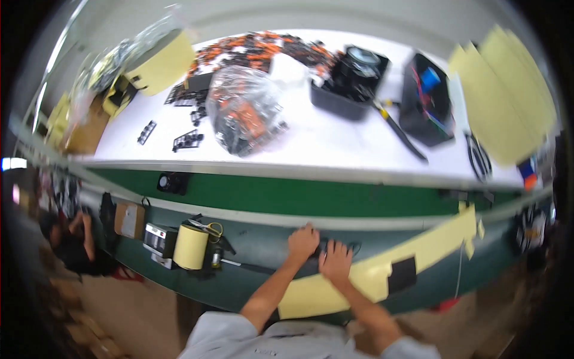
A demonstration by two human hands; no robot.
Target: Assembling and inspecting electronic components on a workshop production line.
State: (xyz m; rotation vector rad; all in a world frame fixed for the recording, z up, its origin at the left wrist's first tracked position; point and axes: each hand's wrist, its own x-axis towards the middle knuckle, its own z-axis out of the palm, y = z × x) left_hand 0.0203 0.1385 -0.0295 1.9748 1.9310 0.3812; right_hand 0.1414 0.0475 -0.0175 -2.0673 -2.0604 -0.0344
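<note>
The left hand (304,240) and right hand (336,262) are at a dark piece (323,245) near the worktop's (260,238) far edge; I cannot tell whether either grips it. Green surface separates them from a yellow roll (191,248) leftward; a yellow sheet (365,282) spreads beneath the right forearm.

On the bench (257,239), the roll (191,247) stands left of the hands (304,240) (336,261).

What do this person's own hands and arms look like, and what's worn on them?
The left hand and right hand are gloveless, and both forearms are bare, with no watch or band visible. Light grey short sleeves end near the elbows. It's too blurred to tell about rings.
</note>
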